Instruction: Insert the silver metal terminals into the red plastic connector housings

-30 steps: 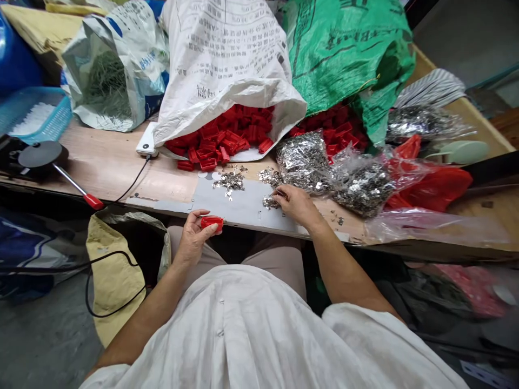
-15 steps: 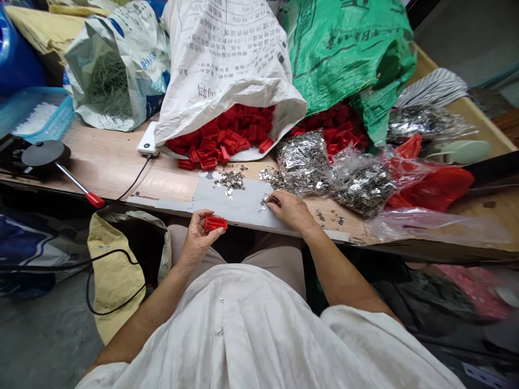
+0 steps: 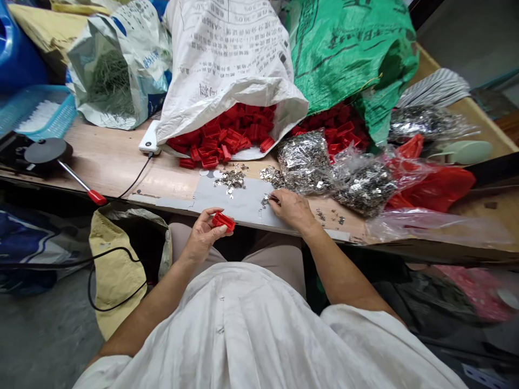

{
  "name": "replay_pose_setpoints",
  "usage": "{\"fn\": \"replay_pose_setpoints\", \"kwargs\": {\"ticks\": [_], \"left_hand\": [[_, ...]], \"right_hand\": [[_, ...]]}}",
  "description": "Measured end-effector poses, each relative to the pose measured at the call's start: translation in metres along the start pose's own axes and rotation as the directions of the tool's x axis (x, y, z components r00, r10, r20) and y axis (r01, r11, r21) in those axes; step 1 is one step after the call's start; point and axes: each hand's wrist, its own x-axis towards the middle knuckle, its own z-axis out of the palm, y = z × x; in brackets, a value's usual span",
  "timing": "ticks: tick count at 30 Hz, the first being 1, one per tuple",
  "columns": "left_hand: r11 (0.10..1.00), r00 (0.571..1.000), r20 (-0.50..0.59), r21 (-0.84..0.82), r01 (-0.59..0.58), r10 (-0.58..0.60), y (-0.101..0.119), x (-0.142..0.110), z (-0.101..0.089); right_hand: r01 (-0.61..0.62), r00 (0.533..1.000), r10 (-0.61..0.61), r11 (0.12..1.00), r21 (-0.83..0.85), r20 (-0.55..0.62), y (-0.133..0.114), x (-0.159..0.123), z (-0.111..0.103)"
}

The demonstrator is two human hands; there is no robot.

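My left hand (image 3: 204,233) grips a red plastic housing (image 3: 223,221) between thumb and fingers, just in front of the bench edge. Its hollow side faces partly up. On the grey sheet (image 3: 247,201), my right hand (image 3: 292,208) pinches at a small heap of shiny metal pieces (image 3: 265,200). Its fingertips are closed, and what lies between them is too small and hidden to make out. Another loose pile of metal pieces (image 3: 230,179) lies on the sheet's far side, left of my right hand.
A white sack (image 3: 227,54) spills red housings (image 3: 219,140). Beside it stands a green sack (image 3: 348,48). Clear bags of metal pieces (image 3: 306,159) lie to the right. A lever tool with a red grip (image 3: 96,196) sticks out at left. An open yellowish sack (image 3: 111,270) stands below.
My left hand has moved slightly right and turned the red housing so it tilts. My right hand has shifted slightly down and stays at the metal heap, which looks smaller.
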Motion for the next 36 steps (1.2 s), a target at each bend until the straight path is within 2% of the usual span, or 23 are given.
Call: {"fn": "replay_pose_setpoints", "kwargs": {"ticks": [5,13,15,16,18,19,20,22,25,27,29,31,34,36], "left_hand": [[0.981,0.987,0.122,-0.152,0.118,-0.100,0.003,-0.002,0.000],[0.952,0.963,0.204,-0.214,0.220,-0.177,0.002,-0.002,0.003],[0.974,0.974,0.180,-0.152,0.165,-0.137,-0.001,-0.001,0.006],[0.991,0.986,0.147,-0.095,0.096,-0.081,-0.003,0.000,0.007],[0.988,0.991,0.063,0.096,-0.121,0.115,-0.010,0.002,0.009],[0.943,0.970,0.034,0.229,-0.243,0.242,-0.013,0.002,0.010],[0.858,0.929,0.031,0.373,-0.353,0.368,-0.016,0.003,0.011],[0.610,0.823,0.112,0.618,-0.497,0.557,-0.021,0.004,0.012],[0.249,0.673,0.291,0.772,-0.585,0.680,-0.023,0.005,0.013],[0.101,0.599,0.369,0.789,-0.606,0.711,-0.021,0.006,0.014],[0.019,0.555,0.419,0.786,-0.618,0.719,-0.019,0.007,0.015],[-0.023,0.534,0.450,0.779,-0.627,0.716,-0.019,0.008,0.015],[-0.042,0.517,0.467,0.770,-0.637,0.718,-0.020,0.009,0.015],[-0.017,0.526,0.457,0.766,-0.642,0.717,-0.022,0.010,0.014]], "right_hand": [[-0.006,0.998,0.007,1.000,0.012,-0.057,0.006,0.003,0.004],[-0.026,0.991,0.066,0.946,0.323,-0.115,0.009,0.002,0.008],[-0.034,0.990,0.094,0.877,0.478,-0.102,0.004,0.001,0.004],[-0.040,0.992,0.100,0.817,0.575,-0.072,0.000,-0.001,0.001],[-0.073,0.997,0.073,0.641,0.764,0.033,-0.011,-0.004,-0.004],[-0.102,0.995,0.038,0.538,0.837,0.096,-0.017,-0.007,-0.006],[-0.137,0.988,0.002,0.452,0.881,0.153,-0.025,-0.009,-0.008],[-0.184,0.977,-0.035,0.347,0.920,0.209,-0.039,-0.014,-0.010],[-0.182,0.975,-0.069,0.302,0.936,0.212,-0.056,-0.021,-0.008],[-0.166,0.978,-0.069,0.310,0.936,0.197,-0.062,-0.024,-0.006],[-0.161,0.981,-0.050,0.327,0.931,0.187,-0.066,-0.026,-0.006],[-0.163,0.983,-0.026,0.350,0.923,0.183,-0.068,-0.027,-0.007],[-0.164,0.984,-0.001,0.384,0.909,0.178,-0.068,-0.028,-0.009],[-0.162,0.985,0.005,0.399,0.903,0.174,-0.068,-0.029,-0.009]]}}
